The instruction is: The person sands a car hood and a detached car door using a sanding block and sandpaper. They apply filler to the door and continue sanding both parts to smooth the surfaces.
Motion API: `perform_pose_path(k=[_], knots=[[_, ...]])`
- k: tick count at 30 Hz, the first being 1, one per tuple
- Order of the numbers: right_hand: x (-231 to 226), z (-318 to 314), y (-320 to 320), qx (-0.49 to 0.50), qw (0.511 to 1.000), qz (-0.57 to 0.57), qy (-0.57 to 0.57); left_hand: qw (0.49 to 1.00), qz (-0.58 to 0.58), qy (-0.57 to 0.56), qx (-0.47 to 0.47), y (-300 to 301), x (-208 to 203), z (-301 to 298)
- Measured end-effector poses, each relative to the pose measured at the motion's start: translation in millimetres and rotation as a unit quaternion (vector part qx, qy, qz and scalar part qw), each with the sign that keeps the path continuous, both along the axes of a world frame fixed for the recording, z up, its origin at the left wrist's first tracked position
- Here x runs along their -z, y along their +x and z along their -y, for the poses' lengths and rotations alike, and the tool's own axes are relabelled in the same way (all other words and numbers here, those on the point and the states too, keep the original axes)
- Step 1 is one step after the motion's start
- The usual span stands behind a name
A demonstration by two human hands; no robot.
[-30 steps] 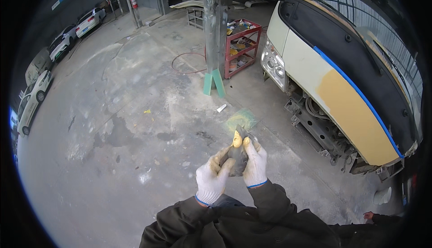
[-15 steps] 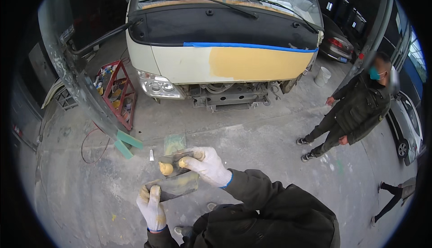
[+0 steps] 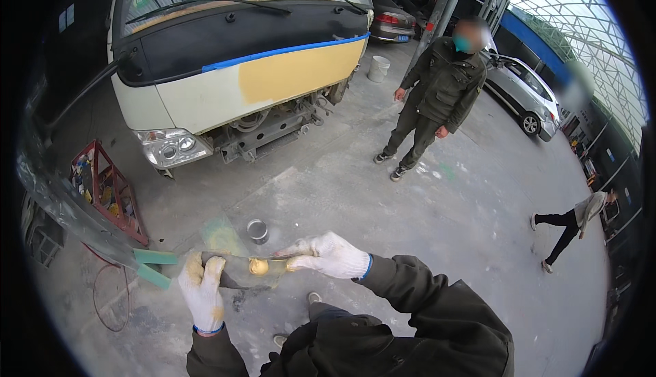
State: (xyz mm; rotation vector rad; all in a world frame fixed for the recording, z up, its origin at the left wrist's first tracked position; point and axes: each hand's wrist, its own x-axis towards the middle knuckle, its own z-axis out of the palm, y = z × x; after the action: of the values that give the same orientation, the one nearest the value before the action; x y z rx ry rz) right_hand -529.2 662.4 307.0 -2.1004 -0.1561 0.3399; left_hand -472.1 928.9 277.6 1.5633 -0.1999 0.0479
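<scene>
Across a grey concrete floor (image 3: 328,199) stands the van (image 3: 188,103), its front at upper left, white with a tan patch (image 3: 294,69) and blue tape (image 3: 287,51) along the patch's upper edge. Its lower front bares a dark metal frame (image 3: 273,134) beside the headlight (image 3: 172,148). Beyond it on the right are a silver car (image 3: 523,90) and a dark car (image 3: 391,23). A grey post (image 3: 75,203) leans across the left side, bent by the lens. A co-worker (image 3: 437,86) in dark clothes and a mask stands facing this way, arms down; a second person (image 3: 589,209) strides at far right. Near the post is a red rack (image 3: 123,220) loaded with small items, and below it two green boards (image 3: 156,257) and a red hose (image 3: 128,302). A white bucket (image 3: 378,69) stands near the van's far corner.

In front of the body, the blade (image 3: 236,272) spans the gap between two gloved hands. The left hand (image 3: 203,288) pinches its left end, thumb on top. The right hand (image 3: 333,257) has its fingers closed on the right end; whether one piece or two overlap there, I cannot tell. Beyond the blade is an open tin (image 3: 260,238) on the floor. The yellow lump (image 3: 258,267) sits on the blade, just beside the right thumb.
</scene>
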Motion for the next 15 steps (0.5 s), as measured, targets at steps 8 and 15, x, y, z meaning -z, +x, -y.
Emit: perform_pose_path(k=[8, 15], knots=[[-52, 13, -38, 0.285, 0.911, 0.257, -0.153, 0.991, 0.007, -0.119, -0.053, -3, -14, 12], [-43, -45, -30, 0.272, 0.938, 0.082, 0.200, 0.985, 0.041, -0.111, -0.127, -21, -4, 11]])
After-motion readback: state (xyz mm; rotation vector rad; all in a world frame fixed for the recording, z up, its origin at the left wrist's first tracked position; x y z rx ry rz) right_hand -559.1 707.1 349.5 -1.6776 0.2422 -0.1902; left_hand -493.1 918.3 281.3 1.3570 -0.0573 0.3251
